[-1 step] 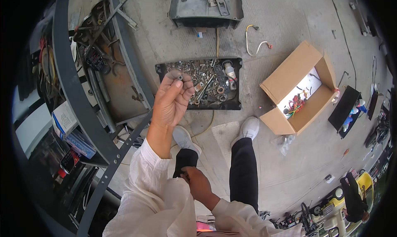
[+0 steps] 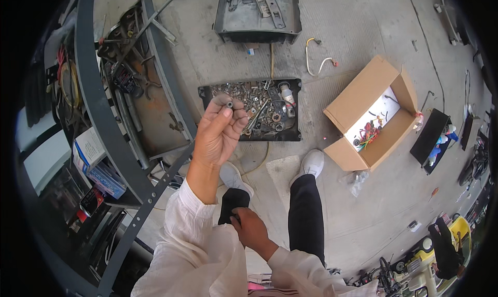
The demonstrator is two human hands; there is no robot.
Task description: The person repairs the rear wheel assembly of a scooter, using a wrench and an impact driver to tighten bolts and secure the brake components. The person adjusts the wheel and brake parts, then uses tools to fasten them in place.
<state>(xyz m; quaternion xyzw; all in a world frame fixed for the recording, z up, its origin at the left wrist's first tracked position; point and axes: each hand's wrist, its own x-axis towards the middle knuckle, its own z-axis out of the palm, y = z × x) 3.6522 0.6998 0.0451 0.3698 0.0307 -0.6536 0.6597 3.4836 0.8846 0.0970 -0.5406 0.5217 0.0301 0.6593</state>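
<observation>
My left hand (image 2: 217,136) is raised over the near left part of a black tray (image 2: 275,138). It pinches a small round metal nut (image 2: 229,104) between thumb and forefinger, with the hole facing up. Nuts, bolts and washers (image 2: 254,102) fill much of the tray, along with a small pale bottle (image 2: 286,94) at its right. Lower down, my right hand (image 2: 253,228) rests by my left knee. Its fingers are curled, and whatever they may hold is hidden.
A metal shelf rack (image 2: 104,105) with tools and boxes stands at left. Beyond the tray lies a dark bin (image 2: 228,25) with metal parts. An open cardboard box (image 2: 358,97) with coloured wires sits at right, near a black case (image 2: 431,139). A person (image 2: 445,250) is at far right.
The view has shifted slightly, so the tray and rack sit a little differently in the picture. Both hands keep their pose, and the nut stays in my left fingers.
</observation>
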